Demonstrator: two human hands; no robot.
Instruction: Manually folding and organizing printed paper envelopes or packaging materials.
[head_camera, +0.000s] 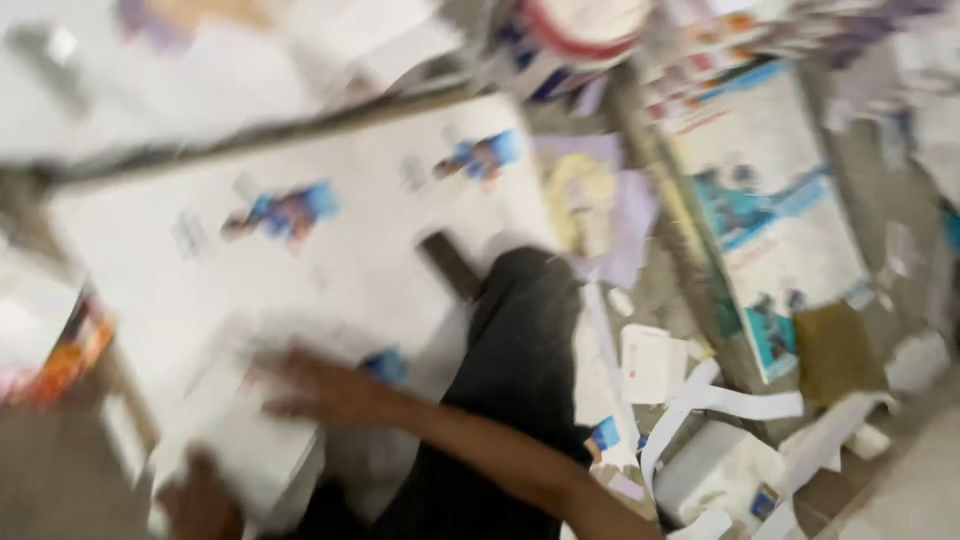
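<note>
The whole view is blurred by motion. A big stack of white printed sheets (300, 250) with small blue pictures lies in front of me. My right hand (320, 390) reaches across from the lower right and lies with fingers spread on the near sheets, next to a blue picture. My left hand (200, 508) is at the bottom edge, against the near corner of a smaller white bundle (250, 450); its fingers are too blurred to read. My dark trouser leg (520, 350) lies beside the stack.
Paper strips and scraps (720, 400) litter the floor at the lower right. A tall printed poster (770, 200) with blue pictures lies at the right. More printed piles (580, 30) sit at the top, and coloured prints (60, 360) at the left.
</note>
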